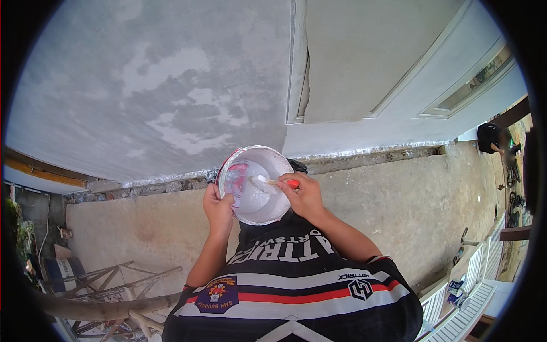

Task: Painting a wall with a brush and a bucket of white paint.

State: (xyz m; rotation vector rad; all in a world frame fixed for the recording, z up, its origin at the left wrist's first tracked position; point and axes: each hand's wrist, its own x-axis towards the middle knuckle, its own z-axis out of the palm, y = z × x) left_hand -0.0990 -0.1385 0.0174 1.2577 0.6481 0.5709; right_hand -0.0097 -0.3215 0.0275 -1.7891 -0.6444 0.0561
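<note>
Head view: the left hand grips the bucket at 8 o'clock on its rim, its thumb hooked over the edge, while the right hand closes on a paintbrush at the bucket's 3 o'clock side. The brush reaches over the mouth, its whitened bristles toward 9 o'clock and a bit of red-orange handle beside the fingers. The bucket is just in front of the person's torso, its mouth turned up to the camera; whether anything supports it from below cannot be told. Its wall looks like thin, slightly flexible plastic, smeared white with pink streaks inside, so wet patches would likely be slippery; its weight depends on the contents, and the depth is unclear. A drier stretch of rim seems the surest hold, with the brush best pinched on its handle, clear of the soft bristles. At 6 o'clock lies the black shirt with white and red bands. Beyond the bucket, from 10 to 12 o'clock, rises a grey wall with patchy white areas; a pale door stands at 1. Concrete floor spreads to both sides, with a metal frame at 8, white slatted furniture at 4 and another person near 3.
</note>
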